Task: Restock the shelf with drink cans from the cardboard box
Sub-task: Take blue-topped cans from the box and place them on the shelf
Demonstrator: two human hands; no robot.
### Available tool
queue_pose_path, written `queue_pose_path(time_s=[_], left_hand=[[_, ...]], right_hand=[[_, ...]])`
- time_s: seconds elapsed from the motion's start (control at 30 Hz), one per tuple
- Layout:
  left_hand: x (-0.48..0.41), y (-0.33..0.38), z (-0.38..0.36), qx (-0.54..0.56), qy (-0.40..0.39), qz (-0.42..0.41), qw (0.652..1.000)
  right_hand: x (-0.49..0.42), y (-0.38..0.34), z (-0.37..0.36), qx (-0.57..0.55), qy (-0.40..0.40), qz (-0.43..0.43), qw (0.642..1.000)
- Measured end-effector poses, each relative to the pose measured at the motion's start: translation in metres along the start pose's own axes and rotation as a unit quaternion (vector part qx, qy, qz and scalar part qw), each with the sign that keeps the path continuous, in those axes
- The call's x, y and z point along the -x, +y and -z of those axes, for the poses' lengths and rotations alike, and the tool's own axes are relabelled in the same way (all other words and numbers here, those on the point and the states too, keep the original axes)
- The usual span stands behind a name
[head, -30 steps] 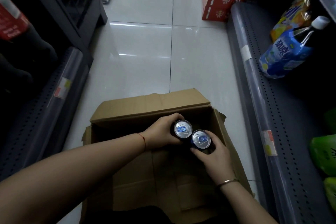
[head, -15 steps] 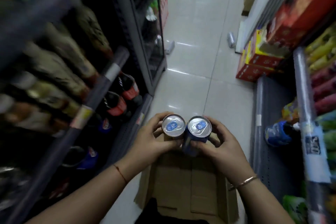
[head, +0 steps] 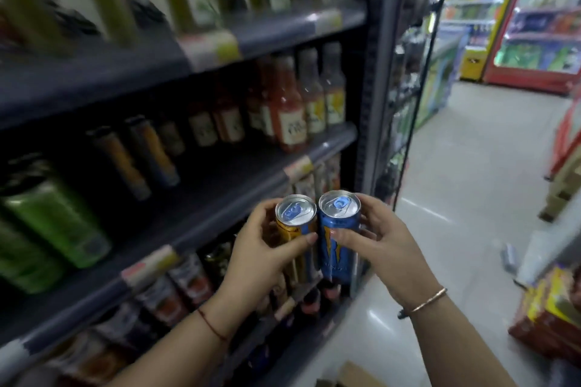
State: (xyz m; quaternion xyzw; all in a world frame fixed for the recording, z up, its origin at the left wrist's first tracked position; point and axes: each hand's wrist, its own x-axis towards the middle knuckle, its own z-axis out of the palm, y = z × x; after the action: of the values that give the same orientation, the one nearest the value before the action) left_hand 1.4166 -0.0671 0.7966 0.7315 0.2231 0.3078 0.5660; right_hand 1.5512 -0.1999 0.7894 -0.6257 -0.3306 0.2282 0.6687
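Observation:
My left hand (head: 261,258) grips a tall orange can (head: 295,223) with a silver top. Right beside it, touching, is a tall blue can (head: 339,236) held by my right hand (head: 383,248). Both cans stand upright at chest height in front of the dark shelf (head: 239,198) on my left. The shelf board behind the cans has a bare stretch, with similar tall cans (head: 141,154) further back on the left. Only a corner of the cardboard box (head: 352,375) shows at the bottom edge.
Juice bottles (head: 292,113) fill the shelf's right end and green cans (head: 53,223) its left. A glass-door cooler (head: 405,78) stands past the shelf end. The tiled aisle (head: 471,182) runs ahead, with red cartons (head: 553,320) and a loose can (head: 507,256) at right.
Both hands lifted the two cans out of the box and up to shelf height. My view swung from the floor up to the left shelf.

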Motion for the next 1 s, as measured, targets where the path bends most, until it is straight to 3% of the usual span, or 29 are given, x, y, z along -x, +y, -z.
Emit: queue_pose_path(time_s=[0.23,0.6,1.0], left_hand=[[-0.023,0.062,0.079,-0.012,0.129,-0.032,0.991],[-0.051,0.027,0.155,-0.036,0.336,0.008,0.941],[-0.053,0.009,0.167,-0.053,0.341,0.03,0.938]], right_hand=[[-0.07,-0.058,-0.08,-0.053,-0.103,0.055,0.992],[-0.147,-0.032,-0.202,-0.101,-0.213,0.051,0.97],[-0.158,-0.017,-0.227,-0.068,-0.233,0.058,0.968]])
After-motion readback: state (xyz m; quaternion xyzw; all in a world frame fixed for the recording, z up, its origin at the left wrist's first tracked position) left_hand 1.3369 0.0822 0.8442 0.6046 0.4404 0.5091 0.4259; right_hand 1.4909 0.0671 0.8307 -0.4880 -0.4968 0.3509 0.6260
